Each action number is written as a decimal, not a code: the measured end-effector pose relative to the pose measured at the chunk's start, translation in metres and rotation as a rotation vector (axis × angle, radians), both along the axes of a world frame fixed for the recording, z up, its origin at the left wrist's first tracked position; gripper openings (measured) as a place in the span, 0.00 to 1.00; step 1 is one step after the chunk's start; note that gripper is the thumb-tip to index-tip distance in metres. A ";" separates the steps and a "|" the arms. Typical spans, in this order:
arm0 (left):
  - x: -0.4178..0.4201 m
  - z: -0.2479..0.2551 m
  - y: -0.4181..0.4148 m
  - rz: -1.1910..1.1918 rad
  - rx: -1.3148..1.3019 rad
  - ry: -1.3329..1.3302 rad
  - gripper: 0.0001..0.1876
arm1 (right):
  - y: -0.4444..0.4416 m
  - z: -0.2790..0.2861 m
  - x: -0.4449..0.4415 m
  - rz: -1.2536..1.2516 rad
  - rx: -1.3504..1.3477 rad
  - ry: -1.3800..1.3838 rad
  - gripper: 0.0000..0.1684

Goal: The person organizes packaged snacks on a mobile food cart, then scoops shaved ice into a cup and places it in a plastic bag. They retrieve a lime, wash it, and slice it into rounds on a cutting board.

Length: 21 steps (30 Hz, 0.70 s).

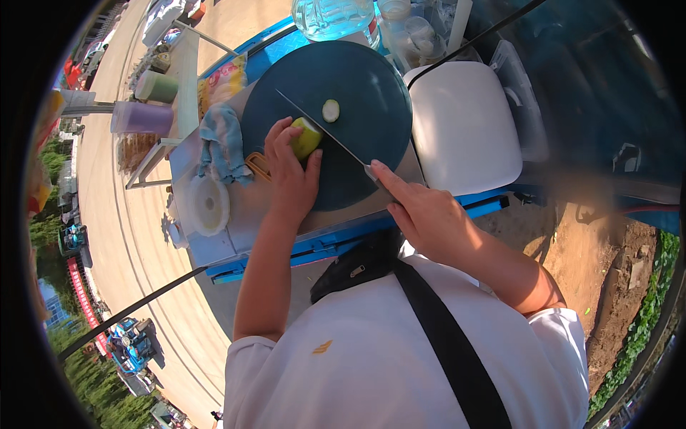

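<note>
My left hand [291,166] grips a green-yellow fruit [306,140] against a round dark cutting board [359,80]. The fruit's upper end is cut flat and shows pale flesh. In my right hand [423,214] is a long kitchen knife [332,137], its handle in my palm and my index finger stretched along the top near the blade's base. The blade lies slantwise across the board, close beside the cut end of the fruit. A round pale slice with a green rim [330,111] rests on the board beyond the blade.
Left of the board are a blue cloth [222,142], a round plastic lid [209,206] and an orange handle [259,165]. A white lidded container [463,128] stands at the right. Behind are a large clear water bottle [335,19] and plastic cups [420,35]. Tubs [142,118] line the left shelf.
</note>
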<state>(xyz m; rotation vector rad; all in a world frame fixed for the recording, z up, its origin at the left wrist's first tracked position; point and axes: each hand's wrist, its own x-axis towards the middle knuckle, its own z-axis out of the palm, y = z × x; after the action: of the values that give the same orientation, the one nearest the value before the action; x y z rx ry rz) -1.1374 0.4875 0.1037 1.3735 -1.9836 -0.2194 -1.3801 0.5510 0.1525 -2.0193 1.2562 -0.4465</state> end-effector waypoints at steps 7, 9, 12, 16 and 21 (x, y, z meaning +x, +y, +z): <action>0.008 -0.004 0.003 -0.034 0.059 0.116 0.26 | -0.047 0.021 -0.006 -0.076 -0.190 -0.142 0.31; 0.007 -0.002 0.004 -0.018 0.072 0.086 0.26 | -0.042 0.021 -0.003 -0.030 -0.130 -0.132 0.30; 0.002 0.005 0.003 0.013 0.087 0.037 0.26 | -0.025 0.017 -0.002 0.078 -0.069 -0.102 0.31; -0.004 0.005 0.000 0.054 0.043 -0.014 0.26 | -0.012 0.014 -0.002 0.081 -0.054 -0.111 0.33; -0.006 0.003 0.000 0.050 -0.002 -0.019 0.26 | -0.005 0.010 -0.003 0.072 -0.093 -0.164 0.34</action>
<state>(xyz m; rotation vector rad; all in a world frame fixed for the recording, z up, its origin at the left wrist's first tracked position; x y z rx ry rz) -1.1434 0.4875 0.1065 1.4266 -1.9624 -0.1820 -1.3828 0.5465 0.1630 -2.0526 1.0770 -0.6327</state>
